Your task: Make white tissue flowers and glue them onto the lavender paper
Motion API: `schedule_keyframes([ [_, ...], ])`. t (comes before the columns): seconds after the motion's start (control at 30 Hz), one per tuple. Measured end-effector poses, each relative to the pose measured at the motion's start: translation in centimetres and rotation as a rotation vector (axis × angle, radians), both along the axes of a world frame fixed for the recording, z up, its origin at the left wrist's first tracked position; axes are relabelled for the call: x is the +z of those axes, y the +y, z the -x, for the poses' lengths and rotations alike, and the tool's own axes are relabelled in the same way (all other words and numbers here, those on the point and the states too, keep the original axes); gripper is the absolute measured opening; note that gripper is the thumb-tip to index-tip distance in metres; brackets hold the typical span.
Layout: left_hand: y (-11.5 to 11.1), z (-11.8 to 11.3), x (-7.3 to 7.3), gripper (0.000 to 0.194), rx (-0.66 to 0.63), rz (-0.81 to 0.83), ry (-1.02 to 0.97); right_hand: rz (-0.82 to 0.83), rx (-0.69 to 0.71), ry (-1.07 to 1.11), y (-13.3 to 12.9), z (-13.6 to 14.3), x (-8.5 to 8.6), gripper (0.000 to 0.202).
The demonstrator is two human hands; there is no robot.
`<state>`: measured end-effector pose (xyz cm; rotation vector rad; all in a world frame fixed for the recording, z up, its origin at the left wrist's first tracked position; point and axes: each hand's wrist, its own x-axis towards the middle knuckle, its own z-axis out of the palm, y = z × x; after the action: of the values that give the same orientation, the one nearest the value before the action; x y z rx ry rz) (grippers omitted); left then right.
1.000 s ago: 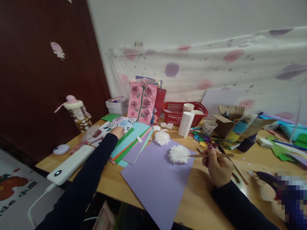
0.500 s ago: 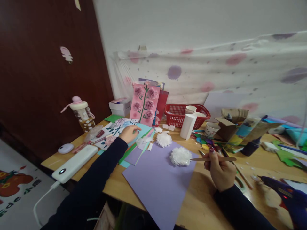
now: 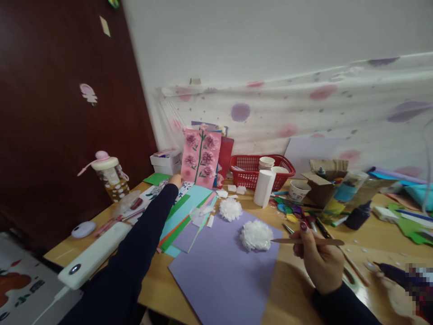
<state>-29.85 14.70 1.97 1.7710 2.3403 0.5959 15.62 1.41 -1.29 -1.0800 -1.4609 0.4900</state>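
Note:
My right hand (image 3: 320, 259) pinches a thin wooden stick (image 3: 307, 242), its pointed tip at the right edge of a white paper flower (image 3: 257, 235). That flower and a smaller white one (image 3: 230, 209) rest on a purple sheet (image 3: 219, 271). Stretched far forward, my left hand (image 3: 176, 181) is at the lower left corner of a pink card with purple flowers (image 3: 202, 158); its fingers are too small and hidden to make out. Coloured paper strips (image 3: 182, 216) lie beside my left sleeve.
A white power bank (image 3: 94, 255) and a bottle (image 3: 110, 176) stand at the left. Behind are a red basket (image 3: 245, 174) and a white roll (image 3: 264, 188). Scissors, paints, a paper cup (image 3: 299, 190) and a partly blurred-out glue gun (image 3: 392, 273) occupy the right.
My left hand has moved forward from above the paper sheets to the foot of the pink card. The stick stays in my right hand near the flower. The view has tilted slightly.

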Motion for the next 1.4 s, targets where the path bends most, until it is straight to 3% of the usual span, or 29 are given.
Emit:
schedule_keyframes([
  [0.17, 0.1, 0.3, 0.0, 0.032, -0.011, 0.004, -0.155, 0.003, 0.028, -0.016, -0.1, 0.0, -0.3, 0.050],
  [0.3, -1.0, -0.1, 2.3, 0.032, -0.072, -0.010, -0.352, 0.007, 0.008, -0.009, -0.1, 0.0, -0.2, 0.049],
  [0.4, -3.6, -1.9, 3.4, 0.039, -0.178, -0.021, -0.496, 0.006, -0.006, -0.005, -0.1, 0.1, 0.1, 0.051],
  [0.47, -6.1, -3.9, 2.9, 0.042, -0.261, -0.006, -0.562, -0.001, -0.027, -0.001, -0.2, 0.1, 0.3, 0.052],
  [0.57, -9.3, -7.1, 0.7, 0.037, -0.361, 0.045, -0.601, -0.009, -0.051, 0.025, -0.2, 0.2, 0.4, 0.054],
  [0.63, -10.0, -8.0, -0.4, 0.029, -0.379, 0.022, -0.457, -0.010, -0.055, 0.045, -0.1, 0.1, 0.4, 0.055],
  [0.7, -9.3, -7.5, -0.6, 0.023, -0.290, -0.068, -0.236, -0.008, -0.049, 0.050, 0.0, 0.1, 0.3, 0.055],
  [0.8, -6.5, -4.9, 0.4, 0.027, -0.160, -0.160, -0.095, -0.015, -0.041, 0.039, -0.1, 0.2, 0.4, 0.055],
  [0.9, -3.6, -2.9, 0.8, 0.032, -0.097, -0.119, 0.000, -0.033, -0.055, 0.025, -0.4, 0.4, 0.8, 0.055],
  [1.0, -2.2, -2.8, -0.3, 0.034, -0.048, -0.045, 0.053, -0.052, -0.088, 0.042, -0.7, 0.7, 1.0, 0.056],
  [1.17, -1.9, -3.8, -1.7, 0.033, -0.007, -0.014, 0.079, -0.047, -0.092, 0.016, -1.2, 0.8, 1.2, 0.055],
  [1.3, -2.4, -4.9, -1.0, 0.032, -0.039, -0.059, 0.031, -0.042, -0.095, -0.007, -1.0, 0.7, 1.0, 0.054],
  [1.4, -3.7, -6.9, -0.5, 0.024, -0.144, -0.090, -0.046, -0.033, -0.104, 0.016, -0.5, 0.4, 0.6, 0.055],
])
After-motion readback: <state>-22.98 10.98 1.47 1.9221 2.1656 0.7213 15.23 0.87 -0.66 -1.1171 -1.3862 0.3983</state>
